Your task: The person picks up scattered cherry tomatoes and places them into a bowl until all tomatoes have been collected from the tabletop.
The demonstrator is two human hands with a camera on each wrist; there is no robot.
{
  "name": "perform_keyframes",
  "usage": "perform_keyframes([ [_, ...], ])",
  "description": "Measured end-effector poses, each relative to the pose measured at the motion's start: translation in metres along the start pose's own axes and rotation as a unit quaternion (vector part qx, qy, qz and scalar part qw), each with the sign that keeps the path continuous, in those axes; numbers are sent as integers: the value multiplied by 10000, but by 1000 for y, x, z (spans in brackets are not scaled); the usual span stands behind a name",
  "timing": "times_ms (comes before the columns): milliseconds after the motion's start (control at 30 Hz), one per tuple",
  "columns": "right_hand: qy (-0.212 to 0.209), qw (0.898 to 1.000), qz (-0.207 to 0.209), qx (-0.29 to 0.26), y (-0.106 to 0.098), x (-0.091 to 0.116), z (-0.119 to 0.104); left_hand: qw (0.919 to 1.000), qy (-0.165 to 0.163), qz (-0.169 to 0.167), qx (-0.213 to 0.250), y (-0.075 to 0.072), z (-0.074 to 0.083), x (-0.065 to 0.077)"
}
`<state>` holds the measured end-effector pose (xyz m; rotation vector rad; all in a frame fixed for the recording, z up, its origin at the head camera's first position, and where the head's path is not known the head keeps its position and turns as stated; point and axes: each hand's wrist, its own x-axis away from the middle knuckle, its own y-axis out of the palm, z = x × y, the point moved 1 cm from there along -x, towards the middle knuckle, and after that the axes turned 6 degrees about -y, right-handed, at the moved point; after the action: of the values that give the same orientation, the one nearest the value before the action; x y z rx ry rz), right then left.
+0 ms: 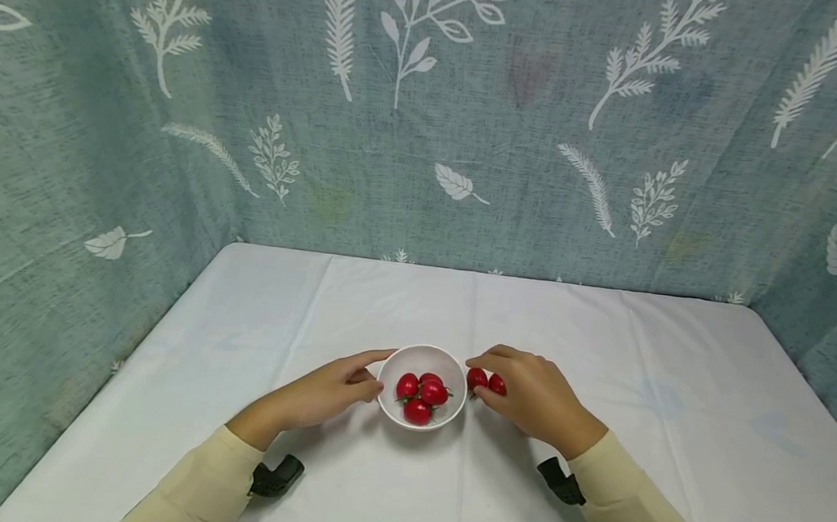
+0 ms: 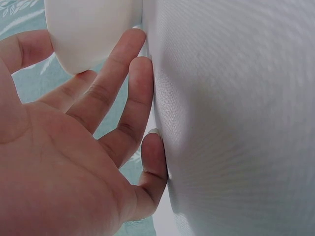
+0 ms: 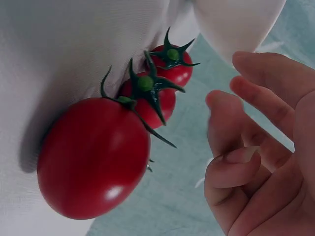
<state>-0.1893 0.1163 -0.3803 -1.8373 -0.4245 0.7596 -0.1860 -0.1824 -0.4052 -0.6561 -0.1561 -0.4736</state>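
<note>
A white bowl (image 1: 389,410) stands on the table with several cherry tomatoes (image 1: 417,411) inside. My left hand (image 1: 319,392) touches the bowl's left side with thumb and index finger spread along its wall; in the left wrist view its other fingers rest by the cloth. My right hand (image 1: 537,393) is just right of the bowl, arched over loose tomatoes (image 1: 477,378). Three loose tomatoes (image 3: 93,160) with green stems lie in a row in the right wrist view, apart from the hand's bent fingers (image 3: 229,169). In the head view the hand partly covers them.
White cloth (image 1: 386,299) covers the table. Behind it and at both sides hangs a blue-green curtain (image 1: 425,180) with white leaf prints. A black wrist device (image 1: 278,477) sits under the left sleeve, another (image 1: 561,480) under the right.
</note>
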Motion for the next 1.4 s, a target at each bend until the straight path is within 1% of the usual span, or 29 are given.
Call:
perform_keyframes([
  [267, 346, 9987, -373, -52, 7, -1, 3, 10000, 6, -8, 3, -1, 1, 1],
  [600, 249, 9987, -440, -27, 10, 1, 6, 10000, 17, 26, -19, 0, 1, 0],
  [867, 333, 9972, -669, -43, 13, 1, 8, 10000, 6, 15, 16, 0, 2, 1],
  [1167, 379, 9967, -711, -91, 14, 2, 7, 10000, 55, 42, -13, 0, 0, -1],
  [1400, 225, 9981, -580, 6, 15, 2, 9, 10000, 22, 34, -37, 0, 0, -1],
])
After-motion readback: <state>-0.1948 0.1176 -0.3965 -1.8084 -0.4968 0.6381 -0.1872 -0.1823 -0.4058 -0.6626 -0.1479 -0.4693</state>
